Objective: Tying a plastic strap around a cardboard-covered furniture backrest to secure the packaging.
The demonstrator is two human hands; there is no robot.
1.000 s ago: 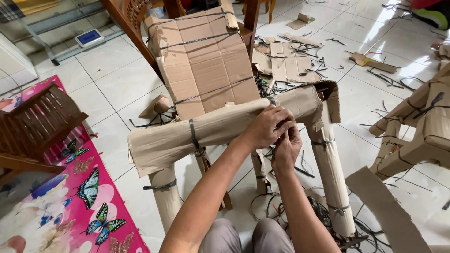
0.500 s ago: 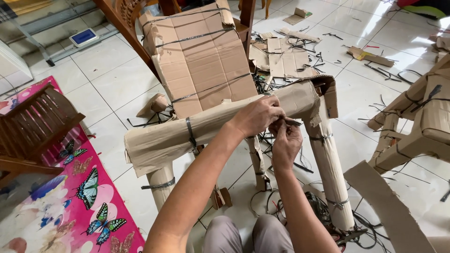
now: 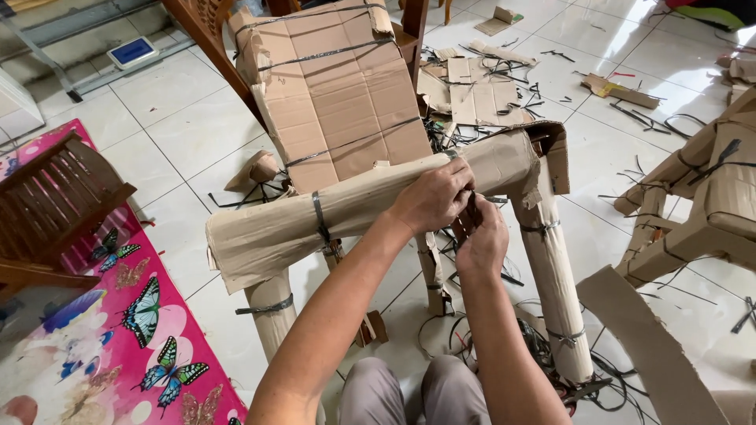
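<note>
Cardboard wrapping (image 3: 346, 208), brown, creased and tube-shaped, covers a chair rail lying crosswise above the white tiled floor (image 3: 157, 142). The left hand (image 3: 431, 197) curls its fingers (image 3: 461, 179) closed over the wrap's top. Just below, the right hand (image 3: 482, 240) pinches a dark strap end (image 3: 471, 211) against the underside. Black bands (image 3: 319, 220) cinch the wrap.

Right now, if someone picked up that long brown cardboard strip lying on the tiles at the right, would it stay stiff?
The long brown cardboard strip would probably sag: it is thin, narrow and already wavy. It is likely light, being a single torn layer. It lies flat, so it shouldn't roll.
</note>
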